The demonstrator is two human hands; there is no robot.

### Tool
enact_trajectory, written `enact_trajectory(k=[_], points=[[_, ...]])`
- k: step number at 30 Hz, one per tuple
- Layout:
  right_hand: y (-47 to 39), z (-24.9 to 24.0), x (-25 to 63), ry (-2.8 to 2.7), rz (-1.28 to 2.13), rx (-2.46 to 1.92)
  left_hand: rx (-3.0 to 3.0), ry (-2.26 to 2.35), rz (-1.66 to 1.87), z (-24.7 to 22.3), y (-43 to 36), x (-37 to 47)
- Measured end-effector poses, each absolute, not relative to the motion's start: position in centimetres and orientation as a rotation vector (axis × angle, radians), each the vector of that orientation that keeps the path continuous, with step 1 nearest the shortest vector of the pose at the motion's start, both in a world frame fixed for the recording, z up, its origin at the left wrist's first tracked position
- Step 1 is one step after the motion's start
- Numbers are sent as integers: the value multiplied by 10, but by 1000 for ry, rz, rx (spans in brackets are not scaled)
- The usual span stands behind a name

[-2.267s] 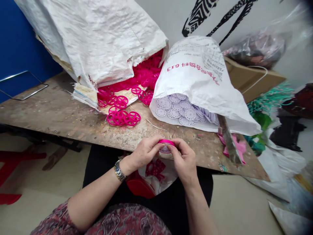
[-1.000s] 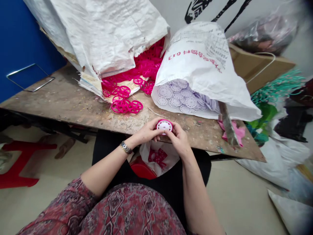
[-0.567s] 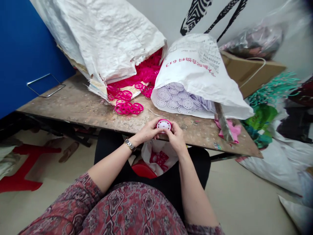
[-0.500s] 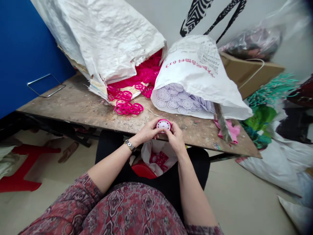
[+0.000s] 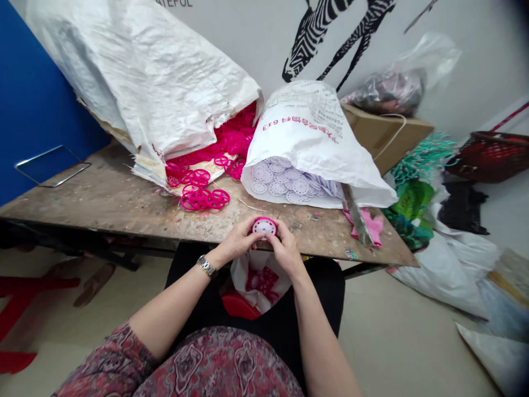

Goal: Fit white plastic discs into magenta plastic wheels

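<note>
Between both hands, at the table's front edge, is a round white plastic disc [image 5: 264, 225] set in a pink ring. My left hand [image 5: 239, 240] grips its left side, thumb across the lower face. On the right side my right hand [image 5: 286, 243] pinches it with thumb and fingers. The fingertips behind the disc are hidden. Loose pink plastic rings [image 5: 203, 197] lie on the table, spilling from a big white woven sack [image 5: 165, 82]. A second white sack [image 5: 306, 124] lies with its mouth towards me, full of pale lilac-white discs [image 5: 285, 179].
On the wooden table [image 5: 136, 204], a metal strip [image 5: 356, 215] rests over a pink cloth [image 5: 374, 226] at right. An open bag [image 5: 264, 284] of pink pieces hangs or stands below, between my knees. A cardboard box [image 5: 384, 132] is behind; a red stool [image 5: 28, 309] stands left.
The head view has shifted, so the scene sits further left and a little lower. Both hands keep the same hold on the disc and ring.
</note>
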State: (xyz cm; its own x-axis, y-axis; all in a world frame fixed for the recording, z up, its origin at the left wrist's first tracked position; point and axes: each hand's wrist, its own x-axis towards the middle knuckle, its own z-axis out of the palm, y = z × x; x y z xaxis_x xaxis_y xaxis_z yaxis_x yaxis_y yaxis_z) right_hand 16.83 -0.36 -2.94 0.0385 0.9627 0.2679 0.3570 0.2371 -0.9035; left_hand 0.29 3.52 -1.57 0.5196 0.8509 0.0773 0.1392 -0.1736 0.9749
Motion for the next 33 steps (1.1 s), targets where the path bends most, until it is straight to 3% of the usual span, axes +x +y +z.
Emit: enact_trajectory(k=[8,14,17,21,26,33], points=[[-21,-19,169,-1441,793,-1358,1742,814,709,-11,39,-1],[-67,1,187,-1777,865,-1529,1913,707,679,-6,33,-13],[-78,-16,198,-1931,912,-1642,2121,864,860,1,41,-23],[-75,-60,210,-2053,722,-1849,2435,1235,1014,14,71,-42],[-67,-81,207,-2095,645,-1995,2636,1742,579,24,105,-61],[-66,-38,182,-2129,945,-1826,2682,1897,299,18,123,-62]])
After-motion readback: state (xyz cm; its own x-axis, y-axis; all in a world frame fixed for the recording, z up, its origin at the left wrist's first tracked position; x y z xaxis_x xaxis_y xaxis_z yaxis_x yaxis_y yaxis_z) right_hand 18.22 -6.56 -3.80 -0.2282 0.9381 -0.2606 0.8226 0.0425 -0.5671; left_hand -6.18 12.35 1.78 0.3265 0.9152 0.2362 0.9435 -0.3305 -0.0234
